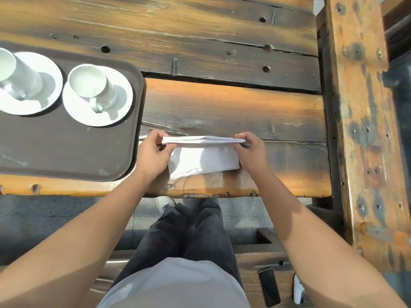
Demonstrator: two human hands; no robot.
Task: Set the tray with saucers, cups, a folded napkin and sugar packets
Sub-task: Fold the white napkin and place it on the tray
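Observation:
A white napkin [203, 160] lies on the wooden table just right of the dark brown tray [66, 152]. Its far edge is lifted and doubled over. My left hand [153, 154] pinches the left end of that raised edge, and my right hand [251, 152] pinches the right end. On the tray stand two white saucers, each with a white cup on it: one saucer [120, 107] with its cup [90, 85] near the tray's right rim, the other saucer [44, 101] and cup [13, 70] at the left, partly cut off. No sugar packets are in view.
The table [222, 63] is made of rough wooden planks with gaps and holes. A thick wooden post [364, 130] runs along the right. A phone [269, 286] lies on the bench below at the right. My legs stand between bench and table.

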